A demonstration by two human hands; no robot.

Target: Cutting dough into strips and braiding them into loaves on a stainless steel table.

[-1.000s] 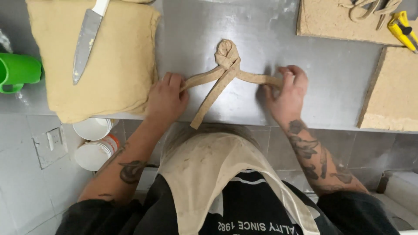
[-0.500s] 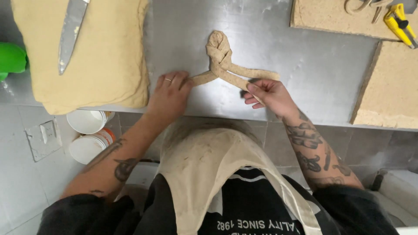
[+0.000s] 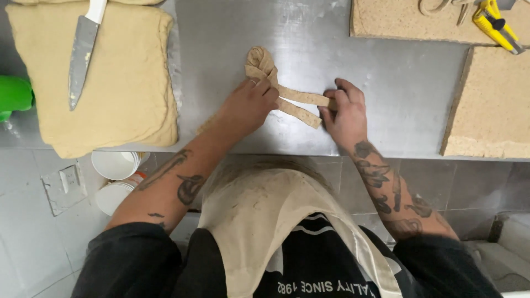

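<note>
From my remote seat I look straight down on a stainless steel counter, where two tattooed forearms reach in from the bottom of the frame. The left hand lies palm down, fingers curled, pressing on the crossing of a twisted dough strip that sits at the middle of the counter with its knotted loop pointing away from the person. The right hand lies just beside it, fingers bent and pinching the end of one of the strip's two tails; the hands are near each other but not touching. The left hand covers the part of the strip beneath it, so I cannot tell how the tails cross there. To the left lies a thick folded slab of dough with a white-handled knife resting on top, its handle cut off by the frame's upper edge. A green object is clipped by the left border. On the right sit two floured boards, and a yellow utility knife rests on the farther one. Below the counter's edge I make out stacked white paper cups. A beige apron fills the foreground.
</note>
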